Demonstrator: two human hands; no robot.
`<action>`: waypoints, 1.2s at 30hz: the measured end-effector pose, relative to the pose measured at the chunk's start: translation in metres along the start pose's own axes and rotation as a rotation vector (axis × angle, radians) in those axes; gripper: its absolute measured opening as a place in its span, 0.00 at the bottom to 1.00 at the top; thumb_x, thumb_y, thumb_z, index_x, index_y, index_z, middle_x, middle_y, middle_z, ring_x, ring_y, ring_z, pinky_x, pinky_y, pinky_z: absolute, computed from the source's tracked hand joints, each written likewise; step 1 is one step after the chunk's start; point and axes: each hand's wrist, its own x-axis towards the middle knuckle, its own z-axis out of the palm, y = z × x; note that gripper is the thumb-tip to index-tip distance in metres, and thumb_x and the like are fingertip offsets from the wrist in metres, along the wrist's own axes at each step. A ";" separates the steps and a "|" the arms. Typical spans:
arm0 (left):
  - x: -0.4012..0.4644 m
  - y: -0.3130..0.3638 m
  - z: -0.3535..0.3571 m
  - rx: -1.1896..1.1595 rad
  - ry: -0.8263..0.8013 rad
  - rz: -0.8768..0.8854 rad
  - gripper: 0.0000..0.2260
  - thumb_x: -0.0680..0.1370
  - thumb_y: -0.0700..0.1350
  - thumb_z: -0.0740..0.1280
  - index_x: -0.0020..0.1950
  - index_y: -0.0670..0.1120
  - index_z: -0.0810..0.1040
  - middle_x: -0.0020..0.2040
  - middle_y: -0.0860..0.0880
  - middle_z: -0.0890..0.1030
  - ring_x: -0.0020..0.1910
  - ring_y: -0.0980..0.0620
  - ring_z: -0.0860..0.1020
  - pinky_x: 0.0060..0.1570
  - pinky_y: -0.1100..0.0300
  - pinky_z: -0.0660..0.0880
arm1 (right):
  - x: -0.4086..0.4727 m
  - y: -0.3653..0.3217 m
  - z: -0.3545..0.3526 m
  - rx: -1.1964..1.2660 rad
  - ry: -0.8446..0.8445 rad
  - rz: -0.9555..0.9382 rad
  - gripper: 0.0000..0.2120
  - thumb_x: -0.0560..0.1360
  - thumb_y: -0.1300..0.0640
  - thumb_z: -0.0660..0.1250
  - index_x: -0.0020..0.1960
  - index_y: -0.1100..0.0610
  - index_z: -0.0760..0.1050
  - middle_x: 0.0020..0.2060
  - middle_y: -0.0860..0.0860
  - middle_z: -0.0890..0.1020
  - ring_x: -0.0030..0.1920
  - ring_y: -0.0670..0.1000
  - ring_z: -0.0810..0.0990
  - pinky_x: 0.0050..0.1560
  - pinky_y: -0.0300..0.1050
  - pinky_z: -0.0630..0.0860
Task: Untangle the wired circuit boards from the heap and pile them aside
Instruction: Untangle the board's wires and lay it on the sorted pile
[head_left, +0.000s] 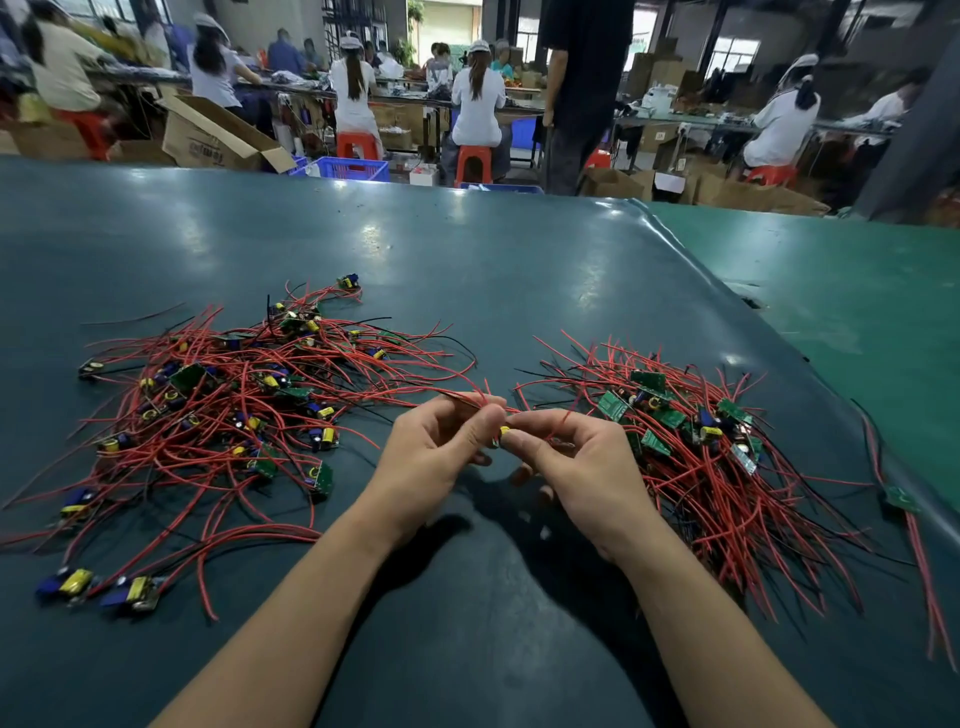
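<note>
My left hand (441, 441) and right hand (566, 457) pinch one small circuit board with a yellow capacitor (503, 432) between thumbs and fingertips, mid-table, its thin red wires (457, 397) trailing back into the loose tangled heap of boards and red leads (223, 400) on my left. The straighter sorted pile (696, 441) lies right, on the dark green mat (467, 270). Best, I judge, to draw the wires out slowly along their length, not yank across the knot.

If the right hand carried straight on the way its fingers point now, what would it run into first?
The right hand points left and slightly away, so it would meet the left hand almost at once: their fingertips already pinch the same small wired board. Beyond that lies the tangled heap, though depth is uncertain.
</note>
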 end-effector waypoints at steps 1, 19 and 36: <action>0.000 -0.001 0.000 0.029 -0.010 0.005 0.11 0.72 0.46 0.71 0.52 0.43 0.81 0.44 0.47 0.85 0.43 0.54 0.81 0.44 0.62 0.79 | 0.000 0.000 0.002 0.021 0.007 0.000 0.05 0.71 0.62 0.75 0.44 0.53 0.84 0.36 0.52 0.86 0.33 0.48 0.82 0.31 0.36 0.75; 0.007 -0.005 0.000 -0.176 0.217 0.035 0.05 0.78 0.31 0.65 0.45 0.39 0.78 0.43 0.44 0.85 0.43 0.49 0.83 0.44 0.58 0.80 | 0.004 -0.006 0.008 0.482 0.086 0.324 0.03 0.81 0.61 0.63 0.48 0.58 0.71 0.33 0.55 0.84 0.29 0.52 0.83 0.24 0.38 0.75; -0.003 0.002 0.006 0.002 0.051 0.067 0.09 0.67 0.29 0.76 0.43 0.39 0.80 0.39 0.47 0.86 0.39 0.54 0.83 0.43 0.66 0.78 | 0.004 0.003 0.012 0.352 0.132 0.298 0.11 0.77 0.58 0.69 0.37 0.57 0.82 0.27 0.49 0.78 0.23 0.44 0.73 0.21 0.35 0.68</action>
